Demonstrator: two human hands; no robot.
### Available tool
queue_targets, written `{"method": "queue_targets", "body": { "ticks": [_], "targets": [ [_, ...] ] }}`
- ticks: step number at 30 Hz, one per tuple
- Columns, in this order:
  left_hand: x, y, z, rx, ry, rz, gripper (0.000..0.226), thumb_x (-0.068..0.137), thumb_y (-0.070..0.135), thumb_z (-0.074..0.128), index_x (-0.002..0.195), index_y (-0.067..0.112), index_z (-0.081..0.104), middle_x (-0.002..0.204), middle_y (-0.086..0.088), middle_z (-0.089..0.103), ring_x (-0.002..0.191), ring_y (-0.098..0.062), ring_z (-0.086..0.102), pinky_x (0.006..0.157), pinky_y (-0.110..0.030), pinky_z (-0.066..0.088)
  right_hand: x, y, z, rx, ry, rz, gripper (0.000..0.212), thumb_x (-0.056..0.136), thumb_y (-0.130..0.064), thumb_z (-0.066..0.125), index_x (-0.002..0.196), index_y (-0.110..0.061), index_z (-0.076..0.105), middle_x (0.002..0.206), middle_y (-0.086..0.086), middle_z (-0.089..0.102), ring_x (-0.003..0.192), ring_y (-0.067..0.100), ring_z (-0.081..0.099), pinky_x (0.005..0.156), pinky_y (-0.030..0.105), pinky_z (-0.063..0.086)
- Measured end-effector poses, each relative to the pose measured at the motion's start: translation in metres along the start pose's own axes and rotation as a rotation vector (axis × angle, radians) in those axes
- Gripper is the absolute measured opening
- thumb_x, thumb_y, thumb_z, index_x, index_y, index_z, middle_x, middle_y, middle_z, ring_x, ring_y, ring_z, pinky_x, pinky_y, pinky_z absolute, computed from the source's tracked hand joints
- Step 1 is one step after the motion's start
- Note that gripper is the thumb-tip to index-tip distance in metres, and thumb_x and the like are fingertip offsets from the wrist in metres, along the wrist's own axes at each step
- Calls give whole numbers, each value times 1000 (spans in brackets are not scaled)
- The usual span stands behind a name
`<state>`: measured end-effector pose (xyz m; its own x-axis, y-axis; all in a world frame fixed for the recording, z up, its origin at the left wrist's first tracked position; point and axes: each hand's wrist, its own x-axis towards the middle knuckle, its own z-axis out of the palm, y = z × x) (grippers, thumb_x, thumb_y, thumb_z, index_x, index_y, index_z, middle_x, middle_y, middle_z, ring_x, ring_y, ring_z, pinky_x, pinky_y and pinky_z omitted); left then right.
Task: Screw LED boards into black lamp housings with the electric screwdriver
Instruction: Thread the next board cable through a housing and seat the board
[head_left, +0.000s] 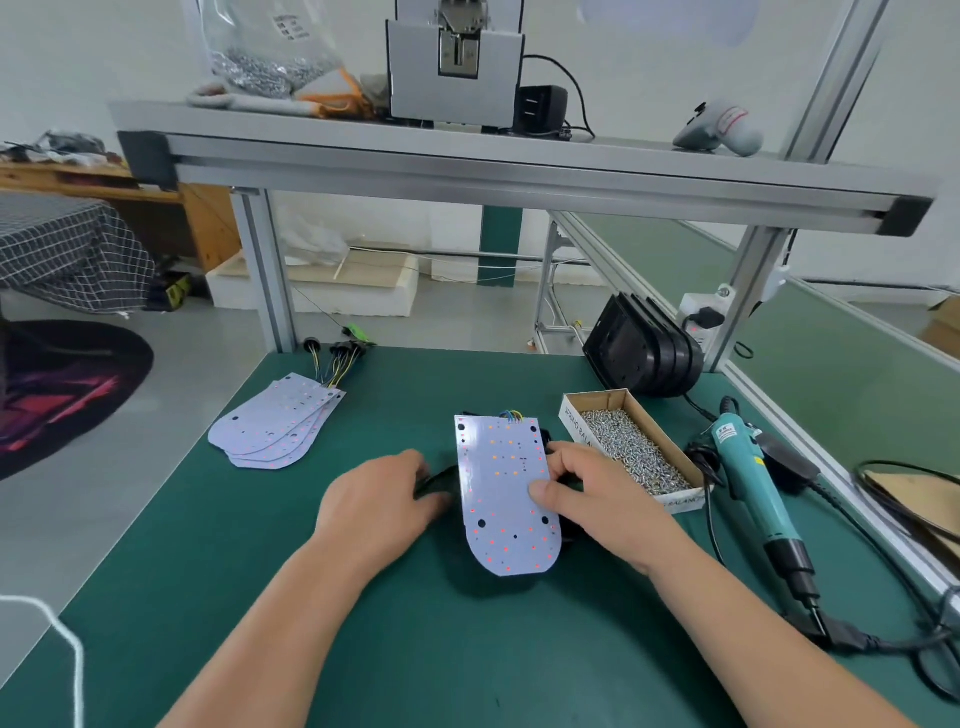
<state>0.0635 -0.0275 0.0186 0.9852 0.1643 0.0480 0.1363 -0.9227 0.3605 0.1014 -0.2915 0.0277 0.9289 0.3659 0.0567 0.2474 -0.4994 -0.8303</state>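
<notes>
Progress: early, board (506, 493) laid over housing (441, 480) at middle of tabletop (363, 649), no screws seen in it; screwdriver (748, 478) lying untouched at right | To do: stack of boards (275, 423), stacked housings (641, 348) | Left grip (379, 512): curled on housing edge | Right grip (597, 499): pinching board, thumb on top | Writing: "SPRING BALANC…" on screw box (631, 449); screwdriver label unreadable

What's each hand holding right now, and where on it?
Left hand grips the black housing at its left edge; right hand pinches the LED board at its right edge.
</notes>
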Motion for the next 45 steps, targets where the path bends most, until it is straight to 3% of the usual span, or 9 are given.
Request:
{"method": "queue_targets", "body": {
  "ticks": [5, 7, 10, 18, 27, 33, 38, 41, 45],
  "targets": [
    [3, 5, 8, 33, 51, -45, 32, 105, 41, 43, 86, 16, 50, 83, -1, 63, 79, -30, 62, 65, -37, 45, -1, 2, -3, 175, 45, -48, 26, 82, -30, 76, 80, -9, 61, 112, -16, 70, 100, 15, 63, 90, 38, 49],
    [5, 4, 6, -122, 74, -72, 36, 107, 40, 41, 86, 13, 49, 80, -2, 61, 72, -29, 57, 64, -38, 42, 2, 5, -3, 245, 79, -26, 31, 76, -34, 79, 81, -9, 62, 124, -2, 67, 114, 19, 62, 101, 41, 46],
    [5, 6, 7, -467, 99, -64, 37, 109, 37, 44, 82, 11, 44, 71, 1, 52, 60, -20, 40, 57, -36, 35, 7, 9, -1, 385, 43, 17, 37, 73, -37, 83, 85, -8, 66, 103, 20, 69, 93, 25, 61, 90, 44, 45],
    [8, 17, 16, -1079, -62, -123, 10, 99, 19, 47, 95, 11, 53, 65, 3, 44, 54, -15, 34, 50, -30, 28, 9, 13, -4, 781, -76, 18, 29, 70, -26, 90, 81, -14, 66, 90, 16, 62, 78, 26, 60, 67, 34, 46],
    [12, 19, 13, -1527, -35, -467, 37, 96, 5, 43, 63, 20, 53, 59, 5, 29, 42, -10, 19, 33, -19, 18, 1, 3, -3, 855, -141, -53, 23, 75, -17, 85, 87, -9, 68, 91, 14, 66, 76, 26, 67, 65, 32, 56],
    [10, 18, 16, -1663, 4, -515, 30, 97, 16, 52, 110, 19, 79, 64, 7, 31, 45, -12, 24, 39, -21, 27, -2, -4, 1, 810, -197, -50, 37, 73, -28, 95, 90, -9, 68, 90, 15, 68, 76, 26, 67, 66, 31, 56],
    [7, 23, 14, -1563, 48, -426, 42, 85, 10, 47, 105, 19, 82, 99, -9, 61, 83, -32, 47, 74, -49, 41, -7, -9, 2, 831, -242, -66, 39, 73, -30, 95, 90, -9, 67, 90, 17, 67, 73, 27, 67, 63, 32, 56],
    [10, 18, 10, -1444, 105, -416, 57, 82, 1, 34, 110, 19, 80, 77, -9, 54, 66, -28, 40, 61, -39, 39, -14, -15, 3, 869, -262, -90, 32, 76, -25, 92, 89, -9, 67, 89, 18, 69, 72, 28, 70, 62, 33, 57],
    [23, 1, 1, -1581, 241, -628, 44, 96, 5, 32, 109, 16, 74, 57, 6, 30, 48, -14, 19, 39, -21, 18, -20, -18, -9, 926, -203, -138, 13, 78, -14, 78, 86, -11, 68, 83, 14, 71, 67, 25, 71, 58, 31, 57]
  ]
}}
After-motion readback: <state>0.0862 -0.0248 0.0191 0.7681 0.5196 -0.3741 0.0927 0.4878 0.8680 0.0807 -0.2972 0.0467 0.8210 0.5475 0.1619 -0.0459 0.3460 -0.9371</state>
